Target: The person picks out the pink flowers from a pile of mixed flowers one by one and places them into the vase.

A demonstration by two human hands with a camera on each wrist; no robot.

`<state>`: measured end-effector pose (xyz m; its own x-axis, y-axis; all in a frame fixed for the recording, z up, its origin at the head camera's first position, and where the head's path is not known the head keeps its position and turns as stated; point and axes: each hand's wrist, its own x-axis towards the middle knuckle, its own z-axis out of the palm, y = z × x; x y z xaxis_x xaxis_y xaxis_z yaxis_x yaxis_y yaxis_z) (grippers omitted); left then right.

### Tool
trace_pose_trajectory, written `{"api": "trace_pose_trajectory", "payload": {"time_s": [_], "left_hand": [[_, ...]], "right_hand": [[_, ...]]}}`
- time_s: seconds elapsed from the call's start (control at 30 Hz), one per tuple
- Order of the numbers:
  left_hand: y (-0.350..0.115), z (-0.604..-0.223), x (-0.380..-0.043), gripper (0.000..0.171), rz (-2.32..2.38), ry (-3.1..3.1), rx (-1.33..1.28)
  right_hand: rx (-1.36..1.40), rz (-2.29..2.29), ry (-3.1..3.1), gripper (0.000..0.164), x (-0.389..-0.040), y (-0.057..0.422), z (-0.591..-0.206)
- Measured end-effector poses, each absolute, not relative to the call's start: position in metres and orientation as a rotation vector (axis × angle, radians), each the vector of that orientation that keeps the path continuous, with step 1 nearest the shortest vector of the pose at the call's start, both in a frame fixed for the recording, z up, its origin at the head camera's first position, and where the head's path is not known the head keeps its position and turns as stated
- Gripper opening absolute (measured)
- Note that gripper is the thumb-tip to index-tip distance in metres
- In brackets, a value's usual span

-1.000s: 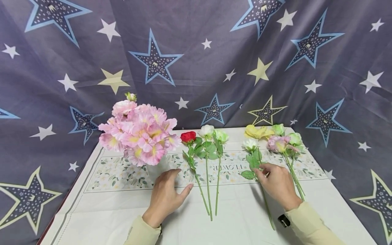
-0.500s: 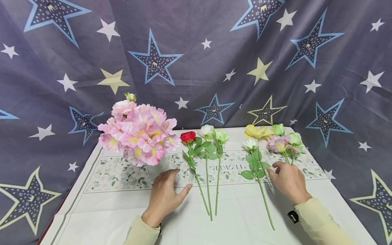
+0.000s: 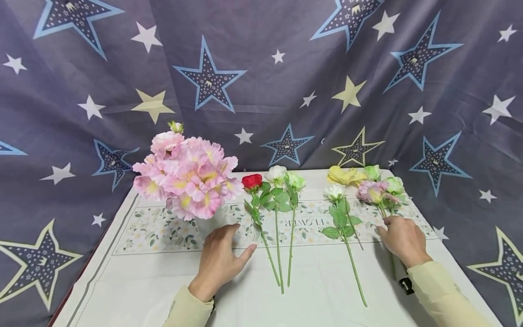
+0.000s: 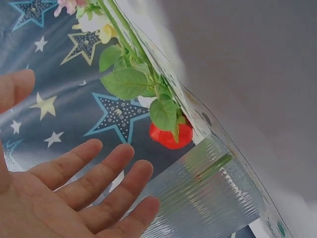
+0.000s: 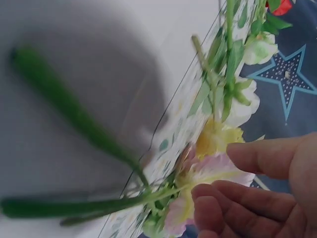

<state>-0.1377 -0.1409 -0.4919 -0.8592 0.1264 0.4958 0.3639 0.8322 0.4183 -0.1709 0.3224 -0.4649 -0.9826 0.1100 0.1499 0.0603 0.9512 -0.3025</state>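
My left hand (image 3: 220,261) is held with its thumb and fingers spread beside a clear ribbed vase (image 4: 223,188), which holds a large pink bouquet (image 3: 192,179). Stem ends show through the vase wall in the left wrist view. At the right, my right hand (image 3: 404,240) is over the stems of a pink flower (image 3: 372,191) and a light green rose (image 3: 394,185). In the right wrist view, a gap shows between its thumb and bent fingers, close to the green stems (image 5: 74,206). Left of this hand lies a white rose (image 3: 335,191).
A red rose (image 3: 251,181), a white rose (image 3: 275,174) and a green rose (image 3: 296,180) lie side by side mid-table. A yellow flower (image 3: 345,175) and another green rose (image 3: 372,172) are at the back right. Behind the table hangs a star-patterned curtain (image 3: 261,68).
My right hand has moved right, from the white rose's stem to the stems by the pink flower. The left hand has stayed beside the vase.
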Motion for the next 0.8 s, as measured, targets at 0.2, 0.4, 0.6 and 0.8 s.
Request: {"api": "trace_pose_trajectory", "payload": {"time_s": [0.2,0.4,0.6,0.8], "left_hand": [[-0.14,-0.491,-0.138,0.065,-0.699,-2.539,-0.373],[-0.14,-0.491,-0.138,0.065,-0.704,-2.534,-0.376],[-0.14,-0.492,-0.139,0.066,-0.7,-2.531,-0.371],[-0.14,-0.491,-0.139,0.066,-0.706,-2.525,-0.371]], "right_hand": [[-0.159,0.43,-2.976,0.027,-0.172,0.337,-0.467],[-0.208,0.395,-3.02,0.032,-0.173,0.348,-0.471],[-0.26,0.348,-3.063,0.031,-0.174,0.354,-0.475],[-0.298,0.345,-3.104,0.021,-0.176,0.356,-0.477]]}}
